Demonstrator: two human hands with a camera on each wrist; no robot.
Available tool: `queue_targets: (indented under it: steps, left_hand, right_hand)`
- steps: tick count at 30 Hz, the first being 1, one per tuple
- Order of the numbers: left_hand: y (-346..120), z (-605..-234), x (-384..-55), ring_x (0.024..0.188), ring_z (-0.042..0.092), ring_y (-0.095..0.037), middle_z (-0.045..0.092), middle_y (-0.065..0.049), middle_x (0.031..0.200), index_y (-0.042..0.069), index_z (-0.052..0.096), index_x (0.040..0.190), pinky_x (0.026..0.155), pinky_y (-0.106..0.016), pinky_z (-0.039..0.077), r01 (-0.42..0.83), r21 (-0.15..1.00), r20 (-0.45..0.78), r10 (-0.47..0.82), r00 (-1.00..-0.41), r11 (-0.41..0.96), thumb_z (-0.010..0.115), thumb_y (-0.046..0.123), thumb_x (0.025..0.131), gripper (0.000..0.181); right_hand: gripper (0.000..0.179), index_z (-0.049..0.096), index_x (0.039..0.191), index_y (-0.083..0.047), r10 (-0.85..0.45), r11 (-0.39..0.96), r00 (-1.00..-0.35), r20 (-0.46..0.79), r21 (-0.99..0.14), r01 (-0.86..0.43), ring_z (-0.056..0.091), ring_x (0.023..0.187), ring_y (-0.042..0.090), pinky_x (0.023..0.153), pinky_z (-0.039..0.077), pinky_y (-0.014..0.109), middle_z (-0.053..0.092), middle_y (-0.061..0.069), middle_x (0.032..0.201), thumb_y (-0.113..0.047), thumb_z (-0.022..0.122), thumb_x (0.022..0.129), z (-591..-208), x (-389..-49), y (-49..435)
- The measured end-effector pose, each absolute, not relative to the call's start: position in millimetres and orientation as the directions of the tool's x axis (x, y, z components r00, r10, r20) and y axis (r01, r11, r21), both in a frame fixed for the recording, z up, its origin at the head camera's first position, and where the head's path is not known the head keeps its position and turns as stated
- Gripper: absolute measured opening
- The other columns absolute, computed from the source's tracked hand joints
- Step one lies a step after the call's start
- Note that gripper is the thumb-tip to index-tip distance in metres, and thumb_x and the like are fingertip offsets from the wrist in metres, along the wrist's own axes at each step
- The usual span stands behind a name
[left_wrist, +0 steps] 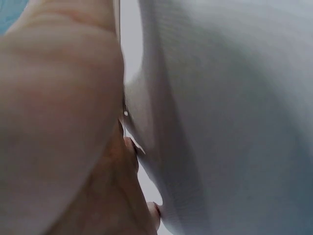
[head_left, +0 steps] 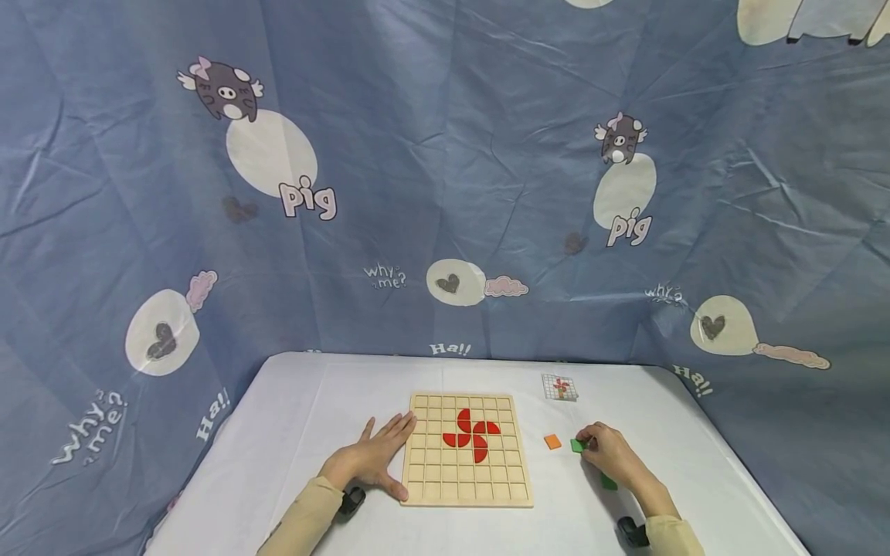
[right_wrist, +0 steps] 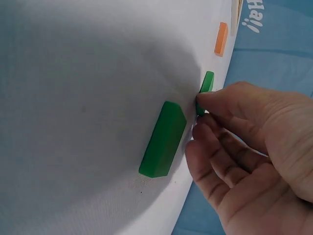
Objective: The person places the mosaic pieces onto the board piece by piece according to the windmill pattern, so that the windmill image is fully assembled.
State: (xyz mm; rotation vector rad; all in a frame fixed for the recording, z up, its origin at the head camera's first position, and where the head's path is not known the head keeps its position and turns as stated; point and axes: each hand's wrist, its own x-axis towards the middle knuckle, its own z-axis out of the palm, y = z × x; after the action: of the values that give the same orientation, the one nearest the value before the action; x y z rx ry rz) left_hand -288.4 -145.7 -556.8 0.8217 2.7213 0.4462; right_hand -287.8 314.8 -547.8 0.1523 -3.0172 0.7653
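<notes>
A wooden grid board [head_left: 434, 494] lies on the table, with several red rounded pieces [head_left: 480, 449] set in a pinwheel shape. My left hand [head_left: 375, 455] rests spread along the board's left edge, fingertips and thumb at its rim. To the right of the board, my right hand [head_left: 612, 452] pinches a small green piece [right_wrist: 207, 83] between thumb and fingers, close over the table. Partly hidden under that wrist in the head view, a second green piece [right_wrist: 164, 139] lies on the cloth. An orange square piece [head_left: 552, 442] sits between the board and the right hand.
Behind the orange piece lies a small card [head_left: 559, 388] printed with a grid and a red pinwheel. A white cloth [head_left: 348, 386] covers the table. Blue printed curtains [head_left: 445, 193] stand at the back and both sides.
</notes>
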Motion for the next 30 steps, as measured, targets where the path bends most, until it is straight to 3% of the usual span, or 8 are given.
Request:
queue_targets:
  steps: [12,22,30]
  left_hand:
    - [-145.8,-554.6,-287.9,0.151,0.005,-0.033,0.004,-0.011,0.164,0.008,0.008,0.156,0.116,-0.068,0.000,0.498,0.360,-0.160,0.578,-0.800,0.789,0.073,0.072,0.055,0.136]
    - [-146.7,-554.8,-288.1,0.151,0.004,-0.033,0.003,-0.012,0.164,0.007,0.007,0.155,0.115,-0.068,-0.003,0.494,0.368,-0.167,0.579,-0.798,0.788,0.072,0.072,0.055,0.137]
    - [-145.7,-554.7,-287.7,0.151,0.005,-0.033,0.004,-0.012,0.164,0.008,0.008,0.156,0.116,-0.067,-0.002,0.484,0.367,-0.169,0.569,-0.805,0.794,0.073,0.071,0.054,0.136]
  right_hand:
    - [0.025,0.063,0.093,-0.001,-0.045,0.855,-0.998,0.038,-0.515,-0.059,0.057,0.077,0.014,0.064,0.051,0.027,0.059,0.005,0.087,-0.005,0.076,0.072,-548.8,-287.6,307.5]
    - [0.025,0.062,0.093,-0.007,-0.105,0.810,-0.985,0.135,-0.563,-0.164,0.050,0.076,0.013,0.059,0.043,0.021,0.060,0.002,0.089,-0.015,0.079,0.077,-533.8,-282.3,278.8]
    - [0.023,0.061,0.091,-0.009,-0.184,0.782,-0.966,0.179,-0.569,-0.254,0.050,0.072,0.011,0.057,0.043,0.020,0.057,0.000,0.087,-0.004,0.073,0.072,-524.5,-280.0,239.5]
